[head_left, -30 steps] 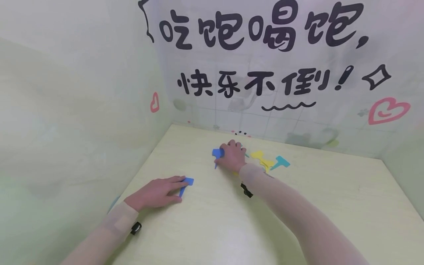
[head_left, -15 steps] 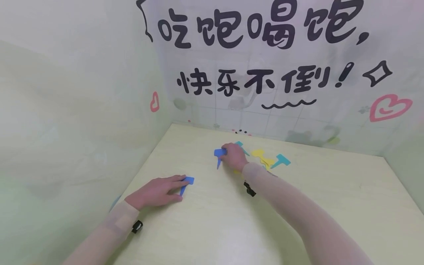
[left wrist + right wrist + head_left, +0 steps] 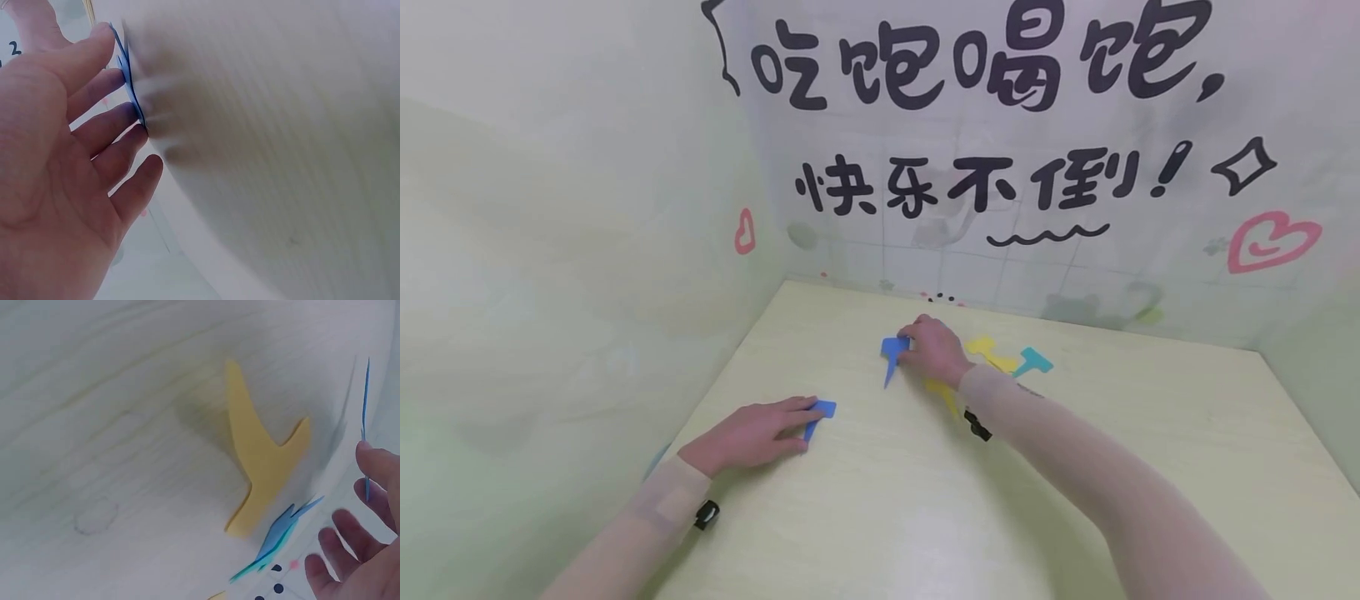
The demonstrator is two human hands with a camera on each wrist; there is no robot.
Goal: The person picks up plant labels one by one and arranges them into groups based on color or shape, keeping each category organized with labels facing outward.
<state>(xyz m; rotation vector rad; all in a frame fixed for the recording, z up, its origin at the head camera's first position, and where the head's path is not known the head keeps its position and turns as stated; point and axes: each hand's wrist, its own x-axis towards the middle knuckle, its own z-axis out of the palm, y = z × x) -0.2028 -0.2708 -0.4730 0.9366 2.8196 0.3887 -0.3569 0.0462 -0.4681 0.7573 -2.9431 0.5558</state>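
By left hand [image 3: 748, 433], near blue tag [image 3: 828, 407] is pressed down, seemingly onto table [image 3: 865, 508]; fingers nearly straight and spread, thumb close to thin tip, likely so tag can't slide. By right hand [image 3: 936, 352], far blue tag [image 3: 891, 348] is pinched at wide end with thumb and first finger, other fingers loosely bent; thin end not gripped, maybe so turning is easy. Yellow tag [image 3: 253, 465] isn't touched.

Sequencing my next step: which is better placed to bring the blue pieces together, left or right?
Probably the right grip: it pinches one blue piece by its broad end, while the left grip rests on another blue piece.
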